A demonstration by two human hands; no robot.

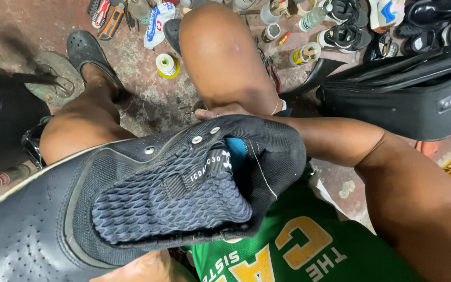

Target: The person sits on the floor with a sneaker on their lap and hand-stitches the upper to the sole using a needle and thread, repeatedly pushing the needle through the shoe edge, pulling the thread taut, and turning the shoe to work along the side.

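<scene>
**Black sneaker held close, both hands mostly hidden**

A black sneaker [147, 203] fills the lower left and centre of the frame, so near the camera that its toe runs off the left and bottom edges. Its side is smooth perforated leather-like material; the tongue is scaly, honeycomb-textured mesh crossed by a narrow webbing strap, and small metal eyelets dot the edge of the opening. A blue lining shows inside the collar, and a thin pale thread [265, 175] trails across the knit heel.

The right hand [220, 111] lies behind the collar at centre frame: only a sliver of knuckles and fingers shows above the shoe, touching it, and whether it clenches the shoe cannot be told. The left hand [144, 266] is cut off at the bottom edge beneath the sneaker, seemingly supporting it; its grip cannot be made out either.

On the stained concrete floor in the upper part of the frame sit a spool of pale thread [167, 65], small bottles and tins, and tools with red and orange handles [106, 14], partly cropped at the top. Several shoes [346, 23] crowd the upper right, above a black suitcase [403, 99] that runs off the right edge.
</scene>
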